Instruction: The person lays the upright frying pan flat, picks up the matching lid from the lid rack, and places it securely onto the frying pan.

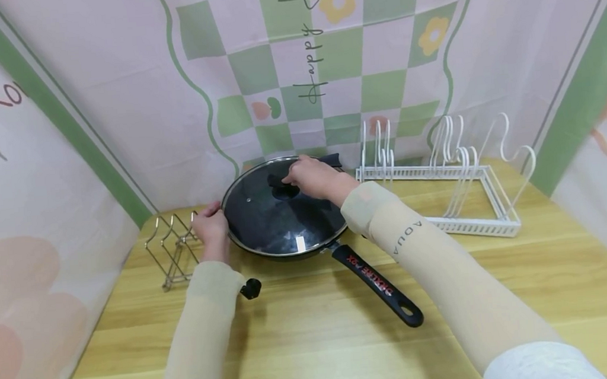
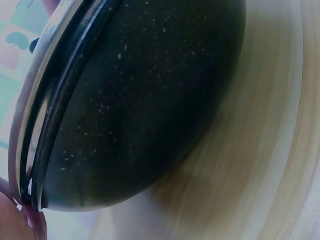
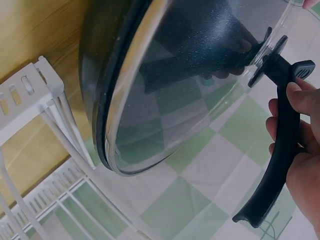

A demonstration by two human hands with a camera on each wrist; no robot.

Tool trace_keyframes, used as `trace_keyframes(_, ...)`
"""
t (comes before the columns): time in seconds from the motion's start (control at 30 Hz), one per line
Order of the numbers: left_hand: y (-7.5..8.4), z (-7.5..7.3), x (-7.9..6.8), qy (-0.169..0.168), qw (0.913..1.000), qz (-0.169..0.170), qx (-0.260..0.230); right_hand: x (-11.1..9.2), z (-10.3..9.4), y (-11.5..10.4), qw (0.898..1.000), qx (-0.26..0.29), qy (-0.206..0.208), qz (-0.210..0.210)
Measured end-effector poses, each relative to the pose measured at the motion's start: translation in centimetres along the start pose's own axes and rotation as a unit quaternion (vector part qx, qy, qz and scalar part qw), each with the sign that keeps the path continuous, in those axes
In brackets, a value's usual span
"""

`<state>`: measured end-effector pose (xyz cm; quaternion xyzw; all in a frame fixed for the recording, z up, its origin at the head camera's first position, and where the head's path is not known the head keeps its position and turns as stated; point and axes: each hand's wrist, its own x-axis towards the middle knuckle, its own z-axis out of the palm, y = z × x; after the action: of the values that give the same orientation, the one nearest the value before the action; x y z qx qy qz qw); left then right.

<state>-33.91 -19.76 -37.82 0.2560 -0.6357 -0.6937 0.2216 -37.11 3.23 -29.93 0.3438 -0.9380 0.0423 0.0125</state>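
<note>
A black frying pan [image 2: 150, 100] with a long handle [image 1: 377, 285] stands on the wooden table. Its round glass lid [image 1: 263, 222] has a metal rim and lies over the pan, with a narrow gap between the two rims in the left wrist view. My right hand [image 1: 313, 180] grips the curved black lid handle [image 3: 286, 130], fingers wrapped round it and thumb near its top. At the left edge, my left hand [image 1: 212, 225] pinches the lid's rim, fingertips right by the pan's rim. Most of that hand is outside the left wrist view.
Left of the pan stands a small metal wire rack [image 1: 172, 253], close by the left hand. A white rack [image 1: 499, 224] with tall curved dividers sits on the right, partly behind the right arm. A patterned cloth [image 1: 294, 65] hangs behind the table [image 1: 305, 344].
</note>
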Motion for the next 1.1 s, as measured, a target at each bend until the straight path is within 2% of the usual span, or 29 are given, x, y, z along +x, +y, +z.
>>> trace_keyframes(0.23,-0.22,-0.12,0.19,0.004,1.0,0.0,0.004,0.08,0.09,-0.02,1.0,0.007,-0.003,-0.002)
trace_keyframes(0.5,-0.34,-0.15,0.13,0.005,0.9999,-0.007,0.009,0.13,0.44,0.05,1.0,-0.008,0.004,-0.007)
trace_keyframes(0.7,-0.52,-0.09,0.23,0.004,0.9999,0.004,0.015,0.11,0.49,0.05,1.0,-0.006,0.006,-0.005)
trace_keyframes(0.87,-0.54,-0.08,0.04,0.007,0.9997,0.012,0.02,0.16,0.55,0.11,1.0,-0.007,0.007,-0.008)
trace_keyframes(1.1,-0.45,0.01,-0.28,0.01,0.9998,0.005,0.019,0.21,0.61,0.3,1.0,-0.002,0.006,-0.009)
